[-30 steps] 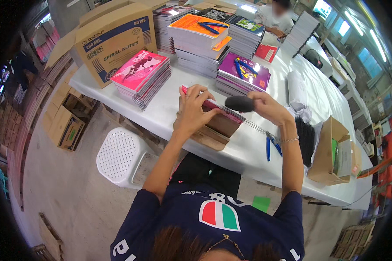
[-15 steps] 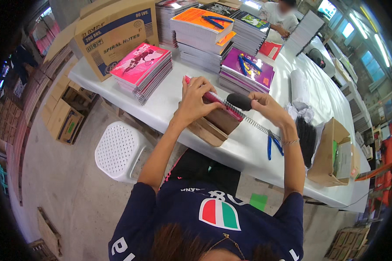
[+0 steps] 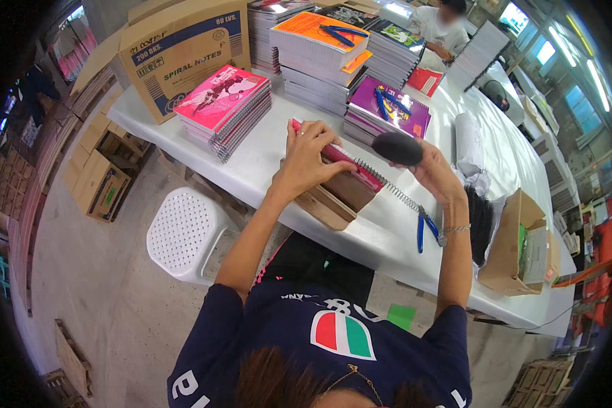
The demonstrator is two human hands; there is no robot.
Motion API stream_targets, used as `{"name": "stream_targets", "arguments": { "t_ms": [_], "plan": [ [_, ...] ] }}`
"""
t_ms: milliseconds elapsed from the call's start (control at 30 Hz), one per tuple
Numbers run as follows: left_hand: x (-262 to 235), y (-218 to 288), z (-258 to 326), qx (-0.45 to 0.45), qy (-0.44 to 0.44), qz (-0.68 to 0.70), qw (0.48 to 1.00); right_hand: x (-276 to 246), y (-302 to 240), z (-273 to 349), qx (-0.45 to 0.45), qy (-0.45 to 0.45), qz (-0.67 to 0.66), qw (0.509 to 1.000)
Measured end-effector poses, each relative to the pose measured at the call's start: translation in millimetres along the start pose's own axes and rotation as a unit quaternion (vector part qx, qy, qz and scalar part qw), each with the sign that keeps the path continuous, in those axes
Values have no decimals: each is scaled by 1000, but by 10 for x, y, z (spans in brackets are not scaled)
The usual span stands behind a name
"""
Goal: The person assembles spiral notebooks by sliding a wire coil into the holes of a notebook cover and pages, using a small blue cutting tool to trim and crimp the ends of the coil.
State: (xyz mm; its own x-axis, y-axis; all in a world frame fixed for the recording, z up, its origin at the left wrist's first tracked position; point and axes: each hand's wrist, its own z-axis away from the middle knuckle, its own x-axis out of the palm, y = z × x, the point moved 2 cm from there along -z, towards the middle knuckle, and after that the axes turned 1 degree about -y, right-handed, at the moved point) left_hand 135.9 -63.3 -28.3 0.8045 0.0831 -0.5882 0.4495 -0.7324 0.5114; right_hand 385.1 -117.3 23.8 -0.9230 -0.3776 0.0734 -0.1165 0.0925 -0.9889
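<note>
My left hand [image 3: 307,162] grips a pink-covered notebook [image 3: 366,178] standing on edge in a wooden holder [image 3: 323,205] at the table's near edge. Along the notebook's upper edge runs a metal spiral wire [image 3: 404,197], its loose length sticking out past the right end. In my right hand [image 3: 435,175] is a black, rounded, pad-like tool [image 3: 396,149], held above and to the right of the notebook, apart from the wire. Blue-handled pliers [image 3: 425,228] lie on the table close to my right wrist.
Pink notebooks [image 3: 223,102] are stacked at left before a cardboard box [image 3: 190,58]. Behind stand orange [image 3: 319,30] and purple [image 3: 391,112] notebook stacks with cutters on top. Black spiral wires [image 3: 481,221] and an open carton [image 3: 513,238] sit at right; a co-worker [image 3: 438,27] is beyond.
My right hand has moved up and slightly right, lifting the black tool off the spiral wire. The left hand keeps its hold on the notebook.
</note>
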Motion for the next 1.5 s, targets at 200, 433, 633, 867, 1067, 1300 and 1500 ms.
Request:
{"name": "stream_targets", "arguments": {
  "t_ms": [200, 433, 633, 867, 1067, 1300, 1500],
  "plan": [
    [-12, 6, -24, -13, -10, 2, 1000, -9, 131, 44, 68, -38, 174, 982],
    [-30, 9, -24, -21, -14, -11, 1000, 87, -20, -7, 135, 25, 218, 966],
    [-68, 13, -9, -27, -19, -21, 999, 25, -6, -30, -6, 22, 47, 999],
    [-49, 23, -13, -23, -22, -5, 999, 126, 95, 40, 76, -25, 179, 981],
    [-63, 21, -69, -53, -42, 6, 998, -4, 375, -87, 119, 46, 230, 965],
    [-42, 50, -107, -50, -73, -1, 996, -298, 649, -163, 117, 15, 558, 821],
    [-75, 21, -63, -42, -44, -4, 998, -47, 279, -119, 83, 17, 158, 984]
  ]
}}
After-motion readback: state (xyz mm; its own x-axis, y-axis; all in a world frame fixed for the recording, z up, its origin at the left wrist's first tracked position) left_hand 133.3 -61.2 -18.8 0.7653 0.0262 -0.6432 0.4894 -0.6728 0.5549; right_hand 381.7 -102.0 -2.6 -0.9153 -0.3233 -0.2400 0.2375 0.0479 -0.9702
